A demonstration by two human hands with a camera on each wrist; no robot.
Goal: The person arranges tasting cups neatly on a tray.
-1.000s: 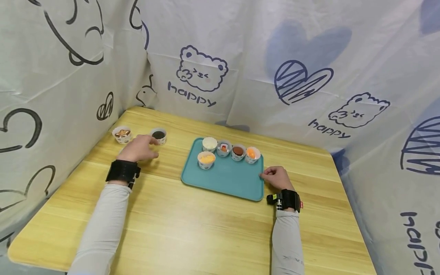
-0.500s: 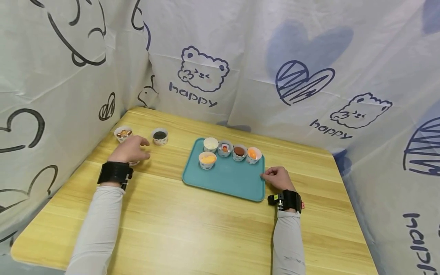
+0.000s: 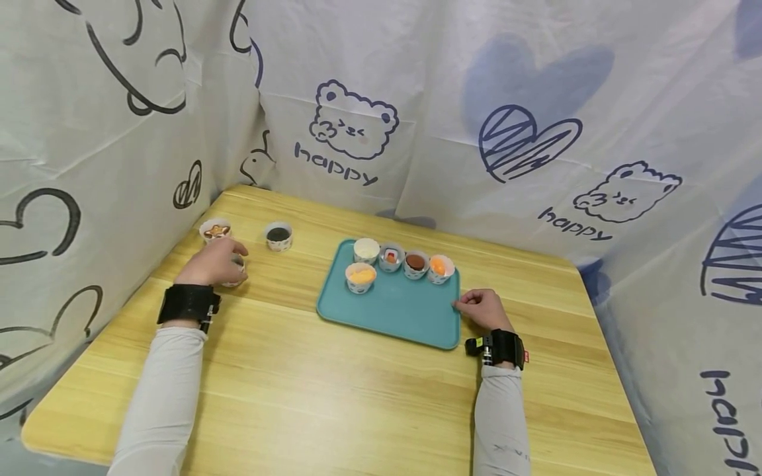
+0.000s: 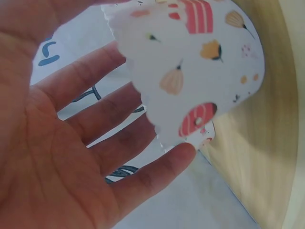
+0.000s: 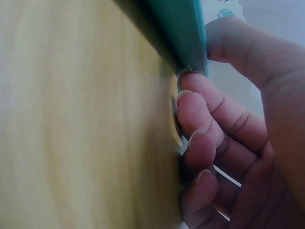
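The left hand (image 3: pixel 208 263) has slid leftward, away from the white cup with black filling (image 3: pixel 278 236), to a white paper-looking cup printed in pink and orange (image 4: pixel 190 62).
That printed cup is on the left part of the pale wood-grain table (image 3: pixel 297 403), the left hand's fingers spread wide about it; I can't tell whether they press it. Close behind sits a white cup with a brown star-shaped piece (image 3: pixel 215 229). From the left hand, a broad stretch of wood runs to the left edge of the blue-green rectangular tray (image 3: pixel 393 307). The right hand (image 3: pixel 483 309) pinches the tray's right edge. A row of four filled cups (image 3: pixel 415 266) lines the tray's back, a yellow-filled white cup (image 3: pixel 360 279) before the leftmost; bare tray spreads toward its near edge.
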